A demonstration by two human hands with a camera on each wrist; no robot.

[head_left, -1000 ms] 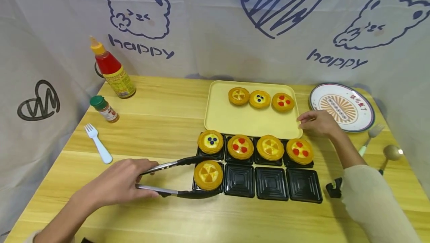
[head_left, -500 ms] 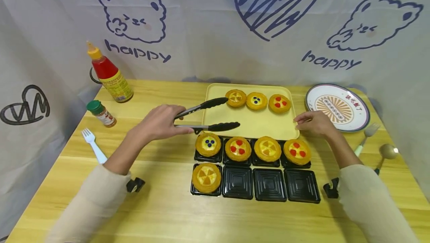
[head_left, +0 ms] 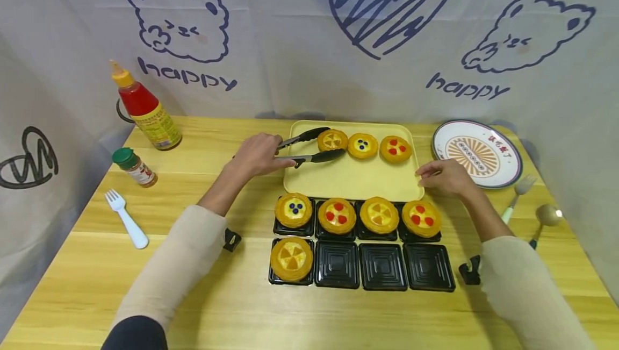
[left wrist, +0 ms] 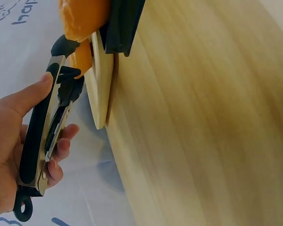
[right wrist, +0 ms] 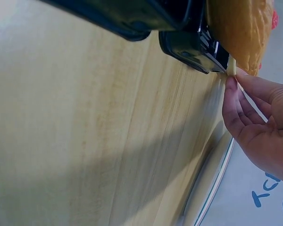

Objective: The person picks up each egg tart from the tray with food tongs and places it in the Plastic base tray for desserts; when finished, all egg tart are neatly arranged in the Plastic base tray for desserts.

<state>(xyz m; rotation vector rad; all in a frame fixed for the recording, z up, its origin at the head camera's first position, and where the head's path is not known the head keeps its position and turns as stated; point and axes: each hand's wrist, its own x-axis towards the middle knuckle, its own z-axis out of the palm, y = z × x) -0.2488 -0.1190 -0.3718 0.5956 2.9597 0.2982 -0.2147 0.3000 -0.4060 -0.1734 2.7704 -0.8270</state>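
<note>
My left hand (head_left: 255, 155) grips a pair of black-tipped metal tongs (left wrist: 40, 122). Their spread tips lie on either side of the leftmost tart (head_left: 332, 141), one topped with orange wedges. Beside it on the yellow tray (head_left: 353, 180) sit a blueberry tart (head_left: 362, 146) and a strawberry tart (head_left: 395, 149). At the tray's right edge, my right hand (head_left: 447, 177) pinches the rim between thumb and fingers, as the right wrist view shows. In front are two rows of black square holders; the back row carries tarts, and the front row has an orange-wedge tart (head_left: 292, 259) at its left end.
Bare black holders (head_left: 337, 264) fill the rest of the front row. A sauce bottle (head_left: 150, 113), a green-capped spice jar (head_left: 135, 168) and a light blue fork (head_left: 127, 219) are at left. On the right are a plate (head_left: 476, 154), another fork (head_left: 517, 197) and a spoon (head_left: 546, 218).
My left hand has carried the open tongs away from the front-left tart, back and right to the leftmost tart on the tray. My right hand stays at the tray's edge.
</note>
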